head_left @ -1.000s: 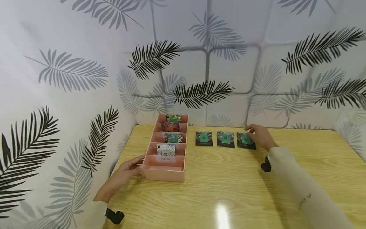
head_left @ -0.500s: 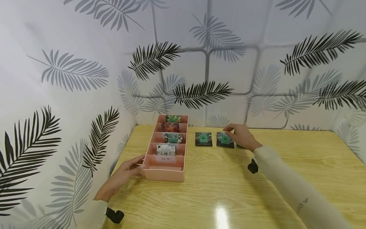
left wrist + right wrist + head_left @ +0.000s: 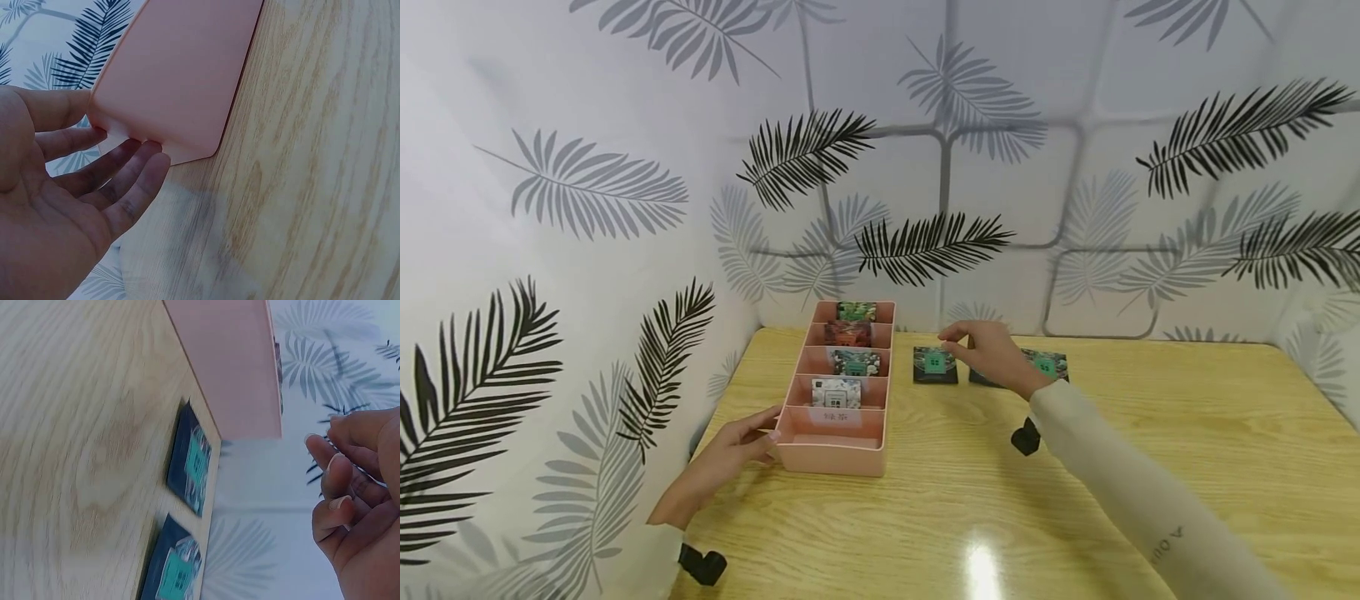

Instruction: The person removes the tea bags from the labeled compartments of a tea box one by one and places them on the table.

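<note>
A pink divided box (image 3: 831, 461) stands on the table, several small square tea packets (image 3: 837, 392) in its compartments. Its nearest compartment holds none and has a handwritten paper label (image 3: 835, 416) on the divider. My left hand (image 3: 730, 454) touches the box's near left corner with fairly straight fingers (image 3: 134, 194). To the right of the box, three dark tea packets with green squares lie in a row: a left one (image 3: 935, 371), a middle one mostly hidden by my hand, and a right one (image 3: 1048, 364). My right hand (image 3: 988, 350), loosely bent and holding nothing, hovers over the middle and left packets.
The wooden table (image 3: 925, 517) meets a wall covered in leaf-patterned cloth (image 3: 1000, 192) at the back and left. A black wrist camera (image 3: 1026, 436) sits under my right wrist, another (image 3: 702, 567) at my left.
My right hand has moved left along the row, from the right packet past the middle one towards the left one. The packets keep their places, and my left hand stays at the box.
</note>
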The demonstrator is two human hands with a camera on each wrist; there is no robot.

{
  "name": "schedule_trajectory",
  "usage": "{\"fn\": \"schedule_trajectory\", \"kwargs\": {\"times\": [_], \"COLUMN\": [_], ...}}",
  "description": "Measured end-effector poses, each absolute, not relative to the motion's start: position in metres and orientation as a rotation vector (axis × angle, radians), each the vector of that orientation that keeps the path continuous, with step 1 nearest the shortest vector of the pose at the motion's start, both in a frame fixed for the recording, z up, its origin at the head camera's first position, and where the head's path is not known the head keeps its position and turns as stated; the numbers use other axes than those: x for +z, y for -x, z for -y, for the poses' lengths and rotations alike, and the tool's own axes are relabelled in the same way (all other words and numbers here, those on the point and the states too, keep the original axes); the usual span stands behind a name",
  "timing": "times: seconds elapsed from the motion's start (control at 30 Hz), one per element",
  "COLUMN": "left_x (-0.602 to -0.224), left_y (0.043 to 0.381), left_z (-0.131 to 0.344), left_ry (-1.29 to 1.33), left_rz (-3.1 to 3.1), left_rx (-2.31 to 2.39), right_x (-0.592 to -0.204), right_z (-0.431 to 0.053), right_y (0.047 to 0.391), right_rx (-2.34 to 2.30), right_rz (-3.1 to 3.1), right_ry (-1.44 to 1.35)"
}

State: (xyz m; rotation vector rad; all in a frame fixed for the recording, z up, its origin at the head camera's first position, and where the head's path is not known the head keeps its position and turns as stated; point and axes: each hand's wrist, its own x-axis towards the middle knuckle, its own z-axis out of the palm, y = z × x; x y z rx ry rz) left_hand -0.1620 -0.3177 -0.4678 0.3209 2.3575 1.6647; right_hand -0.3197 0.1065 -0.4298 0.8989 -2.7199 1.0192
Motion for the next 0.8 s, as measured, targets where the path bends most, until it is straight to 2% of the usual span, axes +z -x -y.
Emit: {"fn": "schedule_trajectory", "kwargs": {"times": [0.33, 0.8], "left_x": [-0.471, -0.468], "left_y": [0.153, 0.16], "left_z": [0.32, 0.317], "left_ry": [-0.309, -0.322], "left_rz": [-2.349, -2.351], "left_rx": [1.685, 1.68], "right_x": [-0.439, -0.44], "right_z": [-0.06, -0.022], "right_y": [0.301, 0.29], "right_rx": [1.07, 1.002], "right_rz": [2.715, 2.661], "right_ry": [-1.122, -1.201]}}
